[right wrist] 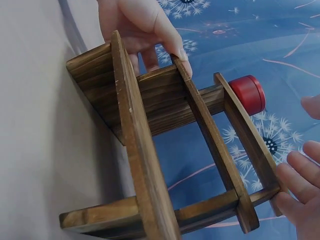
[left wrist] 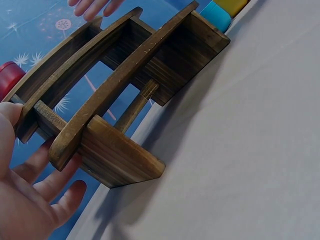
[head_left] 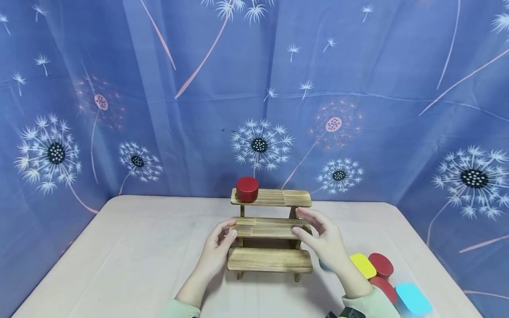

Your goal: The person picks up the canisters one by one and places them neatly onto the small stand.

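A three-tier wooden stand (head_left: pixel 270 259) stands on the table, its lowest step toward me. A round red tin (head_left: pixel 247 190) rests on the left end of the top step. My left hand (head_left: pixel 214 249) grips the left end of the middle step, with the thumb (left wrist: pixel 9 114) on the step and the fingers around the side support. At the stand's right side is my right hand (head_left: pixel 328 240), thumb and fingers extended and spread. Its fingertips lie at or very near the right end of the upper steps; contact is hard to tell. Nothing is held in it.
Beside my right forearm lie a yellow container (head_left: pixel 362 266), two red round ones (head_left: pixel 381 265) and a light-blue one (head_left: pixel 413 298). Another blue item (head_left: pixel 324 266) is partly hidden by the right wrist. A blue dandelion-print curtain (head_left: pixel 191 132) surrounds the pale table (head_left: pixel 131 265).
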Action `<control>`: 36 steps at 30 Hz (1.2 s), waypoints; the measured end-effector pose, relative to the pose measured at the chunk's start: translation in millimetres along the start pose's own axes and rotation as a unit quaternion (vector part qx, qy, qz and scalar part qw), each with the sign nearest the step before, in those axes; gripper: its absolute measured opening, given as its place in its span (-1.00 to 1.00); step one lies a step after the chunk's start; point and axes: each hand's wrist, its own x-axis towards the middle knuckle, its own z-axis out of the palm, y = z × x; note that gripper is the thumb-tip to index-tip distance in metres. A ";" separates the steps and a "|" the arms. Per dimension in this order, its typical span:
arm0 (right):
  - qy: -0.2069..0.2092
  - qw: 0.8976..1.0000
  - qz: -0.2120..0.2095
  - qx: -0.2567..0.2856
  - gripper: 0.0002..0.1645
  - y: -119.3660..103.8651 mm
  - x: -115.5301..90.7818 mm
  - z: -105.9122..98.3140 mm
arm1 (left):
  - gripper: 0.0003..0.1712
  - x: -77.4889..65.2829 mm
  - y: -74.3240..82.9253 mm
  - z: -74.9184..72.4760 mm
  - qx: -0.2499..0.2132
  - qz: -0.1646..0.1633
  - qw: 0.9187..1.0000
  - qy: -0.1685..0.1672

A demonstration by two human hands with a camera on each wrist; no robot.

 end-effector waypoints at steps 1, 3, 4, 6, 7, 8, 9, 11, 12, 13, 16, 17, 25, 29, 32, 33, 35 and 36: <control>0.003 1.000 -0.003 -0.001 -0.49 0.8 -0.6 -0.5 | -0.65 0.1 0.1 -0.2 0.000 -0.001 1.000 0.000; 0.007 1.000 -0.008 0.000 -0.49 2.1 -2.0 -1.8 | -0.65 0.4 0.4 -0.4 0.000 -0.001 1.000 -0.001; 0.008 1.000 -0.008 -0.001 -0.49 2.8 -2.8 -2.6 | -0.64 0.5 0.4 -0.6 0.000 0.000 1.000 -0.001; 0.012 1.000 -0.008 -0.008 -0.49 3.4 -4.5 -4.4 | -0.64 0.6 0.6 -0.5 0.000 -0.001 1.000 -0.001; 0.014 1.000 -0.007 -0.011 -0.49 3.6 -5.3 -5.3 | -0.64 0.5 0.9 -0.5 0.000 0.001 1.000 -0.001; 0.016 1.000 -0.005 -0.014 -0.49 3.5 -6.1 -6.2 | -0.64 0.6 1.0 -0.4 0.000 0.001 1.000 -0.002; 0.018 1.000 -0.003 -0.018 -0.49 3.4 -7.1 -7.3 | -0.64 0.6 1.0 -0.4 0.000 0.001 1.000 -0.002; 0.023 0.999 0.003 -0.028 -0.50 3.0 -9.2 -9.4 | -0.64 0.7 1.0 -0.2 -0.002 0.001 1.000 -0.003; 0.025 0.999 0.006 -0.032 -0.50 3.0 -10.3 -10.5 | -0.64 0.7 0.9 -0.1 -0.003 0.000 1.000 -0.003; 0.027 0.999 0.010 -0.037 -0.51 3.1 -11.4 -11.7 | -0.64 0.8 0.8 -0.2 -0.004 0.001 1.000 -0.003; 0.030 0.998 0.023 -0.048 -0.51 4.2 -15.2 -15.0 | -0.64 0.5 0.8 0.2 -0.008 -0.004 1.000 -0.004; 0.030 0.998 0.027 -0.049 -0.52 5.0 -16.4 -16.2 | -0.64 0.4 0.9 0.3 -0.009 -0.005 1.000 -0.003; 0.042 0.998 0.029 -0.039 -0.51 10.5 -27.4 -24.0 | -0.65 0.1 0.8 -0.1 -0.010 -0.007 1.000 -0.003; 0.049 0.997 0.030 -0.043 -0.51 12.3 -32.3 -28.5 | -0.65 0.1 1.3 -0.2 -0.008 -0.005 1.000 -0.002; 0.053 0.996 0.038 -0.055 -0.52 12.4 -36.3 -32.6 | -0.64 -0.2 1.0 -0.4 -0.003 -0.002 1.000 -0.003; 0.054 0.996 0.040 -0.058 -0.51 12.4 -37.6 -34.0 | -0.64 -0.3 1.1 -0.4 -0.002 -0.001 1.000 -0.004; 0.057 0.995 0.046 -0.067 -0.51 12.7 -40.1 -36.8 | -0.64 -0.6 1.4 -0.4 -0.001 -0.002 1.000 -0.004; 0.058 0.994 0.050 -0.072 -0.51 12.8 -41.3 -38.2 | -0.64 -0.6 1.5 -0.4 -0.001 -0.002 1.000 -0.004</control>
